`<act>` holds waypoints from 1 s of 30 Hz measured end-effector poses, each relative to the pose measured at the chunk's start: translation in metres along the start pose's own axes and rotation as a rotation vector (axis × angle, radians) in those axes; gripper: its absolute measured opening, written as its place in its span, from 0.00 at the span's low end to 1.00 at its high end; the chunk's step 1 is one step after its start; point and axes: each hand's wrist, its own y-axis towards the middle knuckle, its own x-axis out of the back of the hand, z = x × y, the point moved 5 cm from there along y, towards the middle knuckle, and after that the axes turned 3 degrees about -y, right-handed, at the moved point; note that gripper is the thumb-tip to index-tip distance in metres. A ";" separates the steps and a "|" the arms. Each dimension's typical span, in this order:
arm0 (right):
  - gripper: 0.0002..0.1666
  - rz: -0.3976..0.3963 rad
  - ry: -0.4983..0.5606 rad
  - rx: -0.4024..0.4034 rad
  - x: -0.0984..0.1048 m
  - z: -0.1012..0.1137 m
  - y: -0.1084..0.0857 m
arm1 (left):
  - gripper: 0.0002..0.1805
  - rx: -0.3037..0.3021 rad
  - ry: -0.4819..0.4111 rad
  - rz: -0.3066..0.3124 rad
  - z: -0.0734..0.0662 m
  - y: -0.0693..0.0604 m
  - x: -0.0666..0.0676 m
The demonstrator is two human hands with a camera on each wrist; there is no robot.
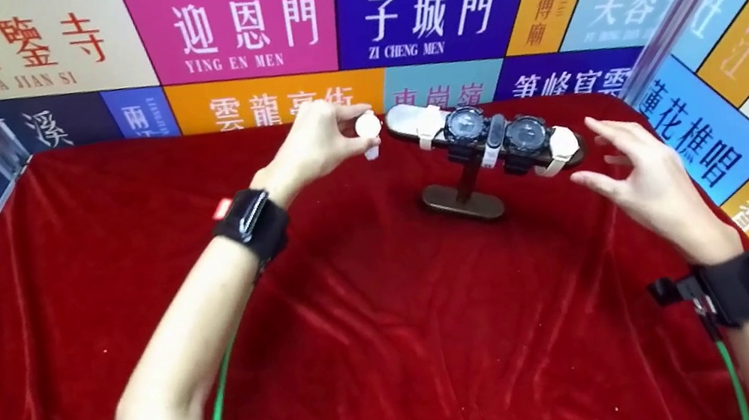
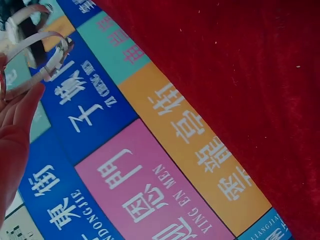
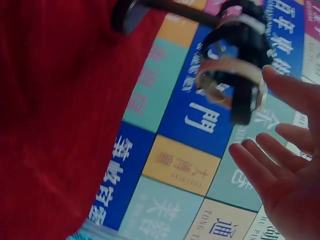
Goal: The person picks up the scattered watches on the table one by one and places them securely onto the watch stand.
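My left hand (image 1: pixel 310 143) pinches a wristwatch with a pale round face (image 1: pixel 368 125) between thumb and fingers. In the left wrist view its light strap (image 2: pixel 40 36) forms a loop beyond the fingertips. It is held just off the left end of a dark T-shaped watch stand (image 1: pixel 463 203). The bar carries a white-strapped watch (image 1: pixel 432 124), a black watch (image 1: pixel 465 123), a slim band (image 1: pixel 495 135), another black watch (image 1: pixel 527 133) and a white watch (image 1: pixel 564 143). My right hand (image 1: pixel 646 176) hangs beside the bar's right end, fingers spread, holding nothing.
A wrinkled red cloth (image 1: pixel 384 360) covers the table under the stand. Panels with coloured Chinese lettering (image 1: pixel 237 27) rise behind and at both sides, with clear upright edges at the corners. Green cables (image 1: pixel 220 403) run from the wrist straps along the arms.
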 end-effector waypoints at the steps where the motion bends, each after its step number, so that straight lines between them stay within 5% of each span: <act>1: 0.39 0.001 -0.021 0.017 -0.002 0.000 0.003 | 0.27 0.007 0.011 0.005 0.002 0.003 0.000; 9: 0.27 -0.067 -0.111 0.172 -0.008 0.005 0.013 | 0.26 0.019 0.059 0.059 0.007 0.022 -0.004; 20: 0.26 -0.107 -0.117 0.209 -0.015 -0.002 0.001 | 0.27 0.047 0.086 0.166 0.012 0.034 -0.029; 30: 0.27 -0.086 -0.126 0.222 -0.012 0.001 0.004 | 0.29 0.061 -0.021 0.236 0.007 0.040 -0.027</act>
